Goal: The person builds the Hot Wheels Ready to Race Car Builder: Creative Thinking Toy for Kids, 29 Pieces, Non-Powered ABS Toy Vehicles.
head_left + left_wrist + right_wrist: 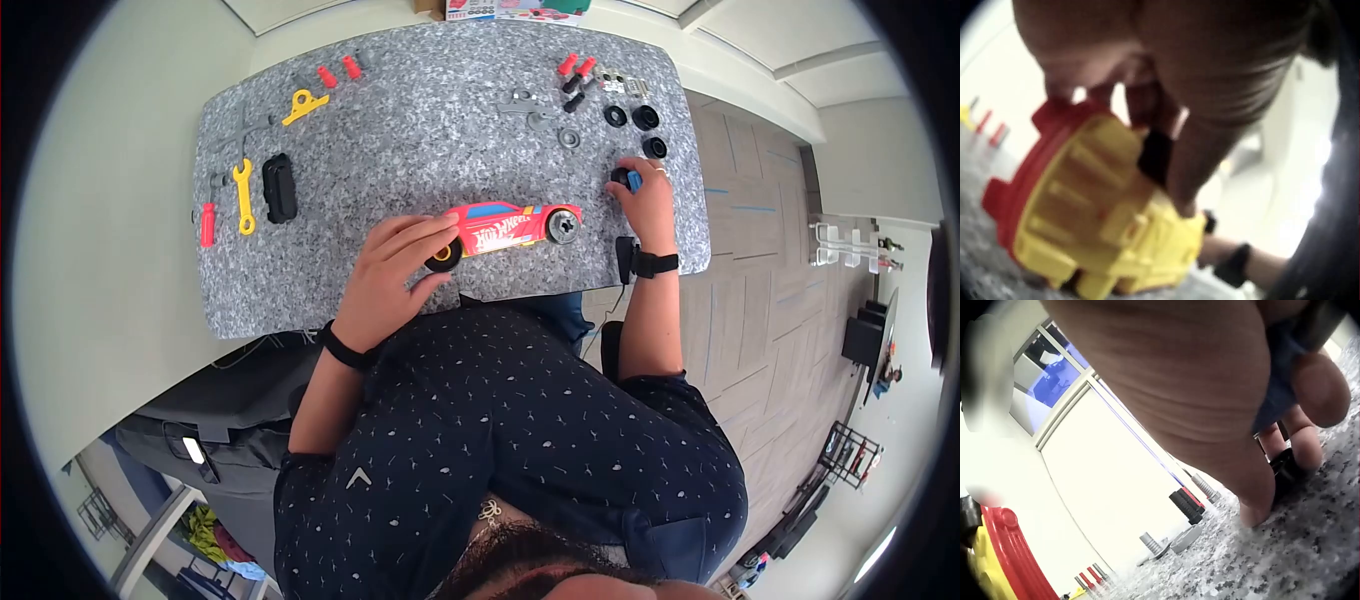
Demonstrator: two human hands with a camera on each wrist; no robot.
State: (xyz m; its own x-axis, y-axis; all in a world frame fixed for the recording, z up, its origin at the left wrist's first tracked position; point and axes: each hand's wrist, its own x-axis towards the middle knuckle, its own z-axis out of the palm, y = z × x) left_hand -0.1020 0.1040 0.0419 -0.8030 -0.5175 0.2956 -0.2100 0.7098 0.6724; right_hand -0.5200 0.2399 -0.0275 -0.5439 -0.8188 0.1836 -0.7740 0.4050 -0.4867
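A red and yellow toy car (505,230) with Hot Wheels lettering lies along the table's near side. My left hand (395,262) grips its rear end, fingers over the top beside the black rear wheel (444,256). The left wrist view shows the car tilted, its yellow underside (1104,212) facing the camera. At the table's right side, my right hand (647,200) holds a blue piece (1280,375) inside its curled fingers. A black round part (1286,472) is between its thumb and fingertips, close over the table. The fingers hide most of both.
Black wheels (646,117), a grey ring (569,138), grey parts and red and black pegs lie at the back right. On the left are a yellow wrench (244,197), a black case-like part (280,188), a red-handled tool (208,225) and a yellow bracket (303,106).
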